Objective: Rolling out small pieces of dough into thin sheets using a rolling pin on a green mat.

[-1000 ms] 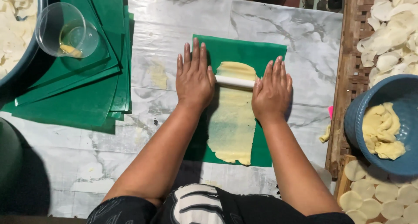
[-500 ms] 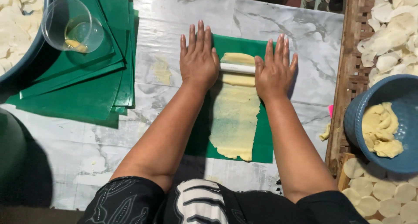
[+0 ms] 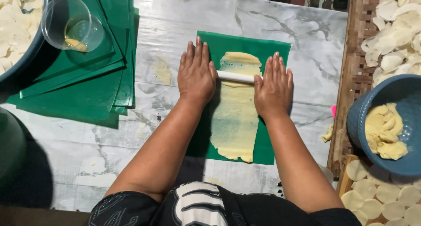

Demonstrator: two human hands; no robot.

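A thin white rolling pin (image 3: 236, 77) lies across a long strip of pale yellow dough (image 3: 234, 116) spread on a green plastic sheet (image 3: 272, 52). My left hand (image 3: 196, 73) presses flat on the pin's left end, fingers stretched forward. On the pin's right end rests my right hand (image 3: 274, 86), palm down in the same way. The pin sits near the far end of the dough. Both ends of the pin are hidden under my palms.
A stack of green sheets (image 3: 87, 85) lies at the left with a clear plastic cup (image 3: 72, 24) on it. A blue bowl (image 3: 386, 94) of dough lumps stands at the right. Thin white discs (image 3: 394, 19) cover woven trays, and a dark bowl (image 3: 22, 55) sits far left.
Both hands have pushed the rolling pin away from me along the dough strip, toward its far end. The dough looks thinner and longer.
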